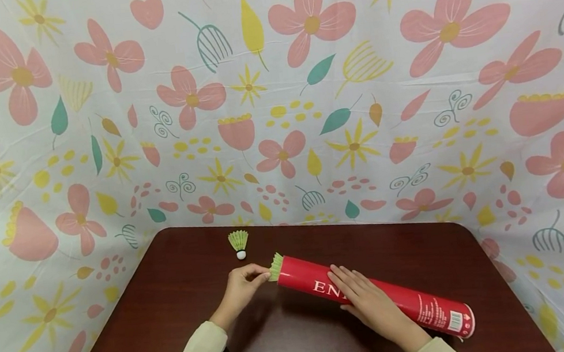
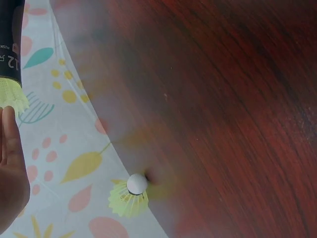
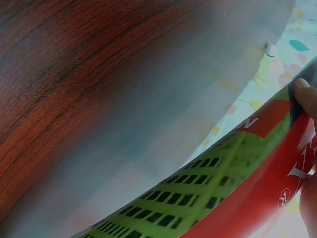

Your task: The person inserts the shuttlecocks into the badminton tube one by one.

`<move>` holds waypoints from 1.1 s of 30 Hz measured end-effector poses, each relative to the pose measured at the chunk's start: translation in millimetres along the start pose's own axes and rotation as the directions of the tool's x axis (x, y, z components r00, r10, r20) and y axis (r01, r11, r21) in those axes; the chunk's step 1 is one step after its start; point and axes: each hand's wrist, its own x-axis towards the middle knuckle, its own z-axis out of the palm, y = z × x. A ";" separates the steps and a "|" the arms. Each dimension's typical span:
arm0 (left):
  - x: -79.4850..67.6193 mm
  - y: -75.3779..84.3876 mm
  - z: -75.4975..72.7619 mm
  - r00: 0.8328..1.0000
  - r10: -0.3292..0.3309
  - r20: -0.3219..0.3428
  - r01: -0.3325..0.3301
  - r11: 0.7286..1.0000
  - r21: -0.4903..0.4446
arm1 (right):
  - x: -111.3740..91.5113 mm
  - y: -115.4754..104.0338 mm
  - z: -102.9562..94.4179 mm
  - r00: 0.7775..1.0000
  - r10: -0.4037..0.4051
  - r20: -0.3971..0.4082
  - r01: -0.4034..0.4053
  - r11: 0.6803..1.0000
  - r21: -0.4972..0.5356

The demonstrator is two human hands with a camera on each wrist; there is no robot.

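A long red shuttlecock tube [image 1: 411, 300] slants over the table, its near-left mouth tipped toward my left hand [image 1: 242, 288]. Yellow-green feathers of a shuttlecock [image 1: 275, 267] stick out of that mouth, and my left thumb and fingertips pinch their edge. Its head is hidden inside the tube. Across the tube's middle lies my right hand [image 1: 369, 302], holding it with fingers over the top and thumb on the near side. In the right wrist view the tube's printed side [image 3: 198, 183] shows green and red. Another shuttlecock [image 1: 239, 241] with a white head rests beyond my left hand.
The dark reddish-brown wooden table [image 1: 171, 305] has rounded back corners. Close behind and at the sides hangs a white cloth [image 1: 273, 95] with pink, yellow and teal flowers and leaves. The loose shuttlecock sits near the table's back edge.
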 end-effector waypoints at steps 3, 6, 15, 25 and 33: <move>-1.0 0.2 -0.8 1.000 -0.002 0.012 0.002 1.000 0.003 | -0.7 -0.4 0.1 1.000 -0.006 -0.009 0.006 1.000 0.003; 0.8 -17.0 0.5 1.000 0.010 0.021 -0.010 1.000 -0.005 | -1.2 -0.9 -0.1 1.000 -0.011 -0.012 0.011 1.000 0.010; 3.6 -40.3 3.8 0.999 0.013 0.029 -0.012 0.999 -0.030 | -0.3 0.5 0.0 1.000 -0.019 -0.004 0.019 1.000 0.013; 0.4 -4.7 1.3 0.995 0.053 0.084 -0.049 0.998 -0.043 | 0.7 -0.9 -1.7 1.000 -0.009 0.025 0.009 1.000 0.018; -0.4 -0.2 4.8 0.995 0.042 0.089 -0.038 0.998 -0.045 | 1.6 -3.2 0.2 0.999 -0.001 0.036 0.000 1.000 0.016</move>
